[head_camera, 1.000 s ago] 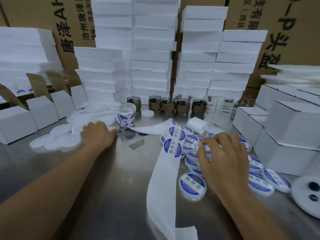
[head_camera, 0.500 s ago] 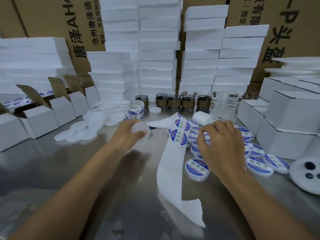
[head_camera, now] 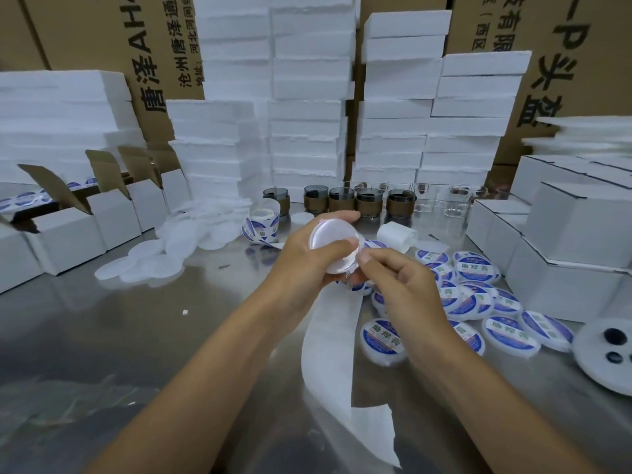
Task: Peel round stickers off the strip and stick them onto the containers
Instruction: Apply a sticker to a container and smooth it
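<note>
1. Grip. I see the left hand (head_camera: 301, 265) curled round a blank round container (head_camera: 333, 242), thumb across its lower edge and fingers behind its upper rim. The container is held above the table (head_camera: 136, 336), tilted so its flat, unlabelled face points at the camera. The right hand (head_camera: 403, 292) is narrowly closed, with fingers curled and the thumb tip touching the container's lower right rim.

2. Hidden or unclear. I cannot tell whether the right hand pinches a sticker: the fingertips are tucked under the container, and only a scrap of blue print shows just below it. The hands also cover the upper part of the strip (head_camera: 328, 354). Its bare white backing runs from beneath them toward the near table edge.

3. Change. Half a second ago the left hand held the container low, near the sticker roll (head_camera: 261, 222), and the right hand lay over the strip beside the labelled containers (head_camera: 475, 268). Both hands have since risen and met above the strip.
</note>
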`<state>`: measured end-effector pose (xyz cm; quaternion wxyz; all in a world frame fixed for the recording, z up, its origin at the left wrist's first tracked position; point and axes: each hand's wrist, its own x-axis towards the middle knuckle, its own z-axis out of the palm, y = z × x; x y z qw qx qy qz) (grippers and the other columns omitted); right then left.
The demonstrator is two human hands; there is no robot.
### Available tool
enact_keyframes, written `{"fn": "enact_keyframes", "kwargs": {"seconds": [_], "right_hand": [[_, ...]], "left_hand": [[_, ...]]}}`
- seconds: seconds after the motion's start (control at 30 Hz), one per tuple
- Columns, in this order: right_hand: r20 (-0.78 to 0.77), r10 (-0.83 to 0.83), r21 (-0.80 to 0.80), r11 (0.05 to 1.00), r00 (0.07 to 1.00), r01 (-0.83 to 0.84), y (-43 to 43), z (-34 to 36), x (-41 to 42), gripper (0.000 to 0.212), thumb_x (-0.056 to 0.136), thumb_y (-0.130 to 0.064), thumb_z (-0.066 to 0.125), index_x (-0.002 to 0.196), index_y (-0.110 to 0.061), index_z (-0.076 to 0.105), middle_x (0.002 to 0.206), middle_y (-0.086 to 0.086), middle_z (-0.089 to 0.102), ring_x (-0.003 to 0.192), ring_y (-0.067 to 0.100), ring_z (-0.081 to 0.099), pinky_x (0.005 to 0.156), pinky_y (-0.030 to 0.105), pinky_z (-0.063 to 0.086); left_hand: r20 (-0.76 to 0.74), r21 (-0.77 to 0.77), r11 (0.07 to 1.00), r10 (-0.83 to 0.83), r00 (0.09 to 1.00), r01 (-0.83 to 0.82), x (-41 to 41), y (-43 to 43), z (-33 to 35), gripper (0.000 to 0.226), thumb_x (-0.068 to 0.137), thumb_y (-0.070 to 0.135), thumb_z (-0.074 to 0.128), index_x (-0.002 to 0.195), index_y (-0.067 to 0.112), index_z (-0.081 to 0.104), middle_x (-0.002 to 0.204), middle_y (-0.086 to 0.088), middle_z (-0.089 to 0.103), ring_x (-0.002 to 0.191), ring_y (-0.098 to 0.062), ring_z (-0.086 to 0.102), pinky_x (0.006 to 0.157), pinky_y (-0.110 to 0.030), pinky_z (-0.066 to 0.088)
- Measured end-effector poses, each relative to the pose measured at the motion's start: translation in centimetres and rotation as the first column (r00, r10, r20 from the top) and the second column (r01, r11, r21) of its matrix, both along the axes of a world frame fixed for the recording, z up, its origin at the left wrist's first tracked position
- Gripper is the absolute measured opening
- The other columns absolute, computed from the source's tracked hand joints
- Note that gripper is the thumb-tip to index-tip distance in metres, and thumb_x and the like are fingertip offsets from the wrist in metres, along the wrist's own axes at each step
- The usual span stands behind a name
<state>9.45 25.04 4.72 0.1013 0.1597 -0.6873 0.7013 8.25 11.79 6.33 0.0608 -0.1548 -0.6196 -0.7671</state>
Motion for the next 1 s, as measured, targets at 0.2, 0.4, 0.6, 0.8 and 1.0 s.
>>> {"fn": "enact_keyframes", "kwargs": {"seconds": [0.2, 0.4, 0.6, 0.8, 1.0], "right_hand": [[-0.055, -0.183, 0.186, 0.964, 0.982, 0.190, 0.0, -1.1, -0.4, 0.008, 0.088, -0.032, 0.058, 0.083, -0.027, 0.062, 0.072, -0.006, 0.067, 0.074, 0.000, 0.060, 0.063, 0.012, 0.042], [-0.404, -0.248, 0.759, 0.447, 0.880, 0.474, 0.8, -2.3, -0.9, 0.041, 0.093, -0.039, 0.043, 0.131, -0.023, 0.040, 0.107, -0.005, 0.063, 0.114, 0.017, 0.044, 0.096, 0.036, 0.031], [-0.299, -0.195, 0.749, 0.559, 0.934, 0.356, 0.6, -2.4, -1.3, 0.048, 0.095, -0.033, 0.042, 0.141, -0.021, 0.031, 0.125, -0.001, 0.060, 0.125, 0.018, 0.042, 0.109, 0.038, 0.024], [-0.100, -0.269, 0.401, 0.870, 0.958, 0.286, 0.5, -1.8, -1.1, 0.032, 0.087, -0.027, 0.063, 0.117, -0.028, 0.053, 0.081, -0.018, 0.064, 0.082, -0.004, 0.056, 0.073, 0.015, 0.041], [-0.175, -0.291, 0.268, 0.905, 0.941, 0.330, 0.3, -1.1, -0.5, 0.029, 0.085, -0.011, 0.064, 0.091, -0.037, 0.052, 0.066, -0.013, 0.061, 0.072, -0.017, 0.053, 0.059, -0.003, 0.034]], "left_hand": [[0.068, 0.111, 0.994, -0.017, 0.998, 0.010, -0.7, -0.4, -0.9, 0.020, 0.093, 0.016, 0.054, 0.093, 0.026, 0.071, 0.069, 0.012, 0.066, 0.061, -0.005, 0.059, 0.054, -0.018, 0.048], [0.267, 0.192, 0.967, 0.116, 0.957, -0.170, -1.7, -2.1, -2.7, 0.017, 0.091, 0.011, 0.056, 0.094, 0.022, 0.067, 0.068, 0.012, 0.071, 0.061, -0.002, 0.065, 0.053, -0.019, 0.051], [0.394, 0.225, 0.958, 0.076, 0.916, -0.177, -2.4, -2.3, -3.8, 0.021, 0.095, 0.023, 0.052, 0.093, 0.014, 0.070, 0.095, -0.008, 0.069, 0.085, -0.022, 0.064, 0.065, -0.028, 0.057], [0.373, 0.223, 0.974, -0.050, 0.926, -0.037, -2.3, -2.0, -4.1, 0.021, 0.095, 0.015, 0.050, 0.091, 0.005, 0.067, 0.082, -0.008, 0.073, 0.070, -0.019, 0.070, 0.061, -0.030, 0.058], [0.387, 0.201, 0.973, 0.030, 0.922, -0.116, -2.3, -1.9, -3.8, 0.019, 0.097, 0.009, 0.044, 0.100, 0.001, 0.062, 0.112, -0.022, 0.062, 0.091, -0.031, 0.061, 0.077, -0.038, 0.053]]}}
